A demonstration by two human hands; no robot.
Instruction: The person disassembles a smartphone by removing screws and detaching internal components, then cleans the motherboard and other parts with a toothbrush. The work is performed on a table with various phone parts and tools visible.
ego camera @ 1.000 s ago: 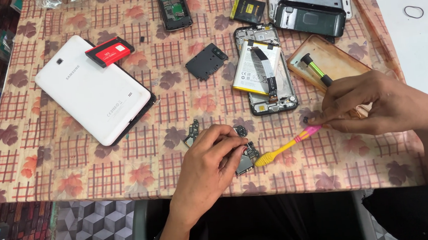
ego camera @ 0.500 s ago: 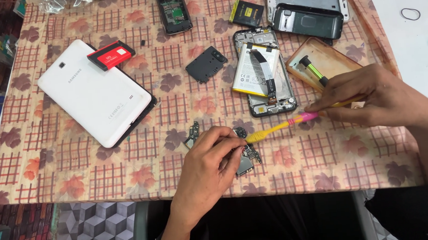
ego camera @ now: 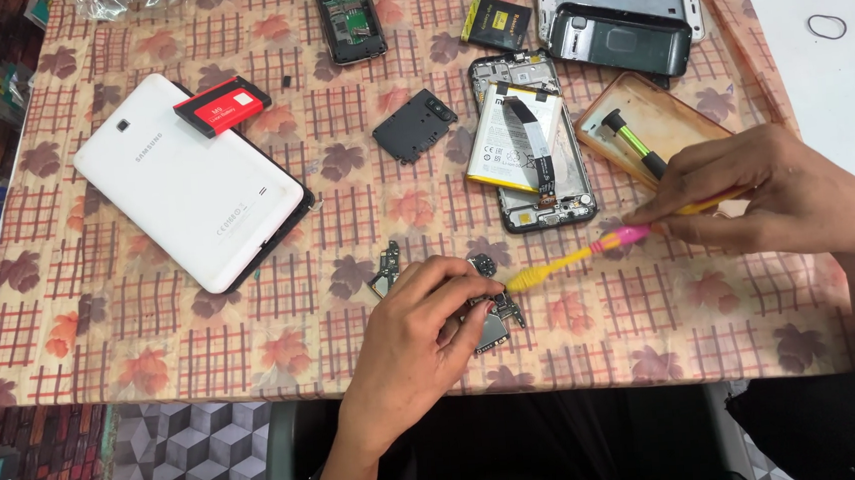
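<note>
My left hand (ego camera: pixel 424 335) presses a small dark circuit board (ego camera: pixel 491 321) against the patterned tablecloth near the table's front edge. My right hand (ego camera: pixel 780 190) grips a yellow and pink toothbrush (ego camera: pixel 574 257) by its handle. The brush head rests at the top of the board, by my left fingertips. An opened phone (ego camera: pixel 531 143) with its battery and a ribbon cable exposed lies just behind the brush.
A white tablet (ego camera: pixel 188 182) lies face down at the left with a red battery (ego camera: pixel 222 105) on it. A black cover plate (ego camera: pixel 415 126), a brown phone case holding a screwdriver (ego camera: pixel 640 125), several phone shells (ego camera: pixel 618 21) and a black battery (ego camera: pixel 495 20) lie farther back.
The brush head has slid left and slightly up across the board. My left hand has stayed on the board.
</note>
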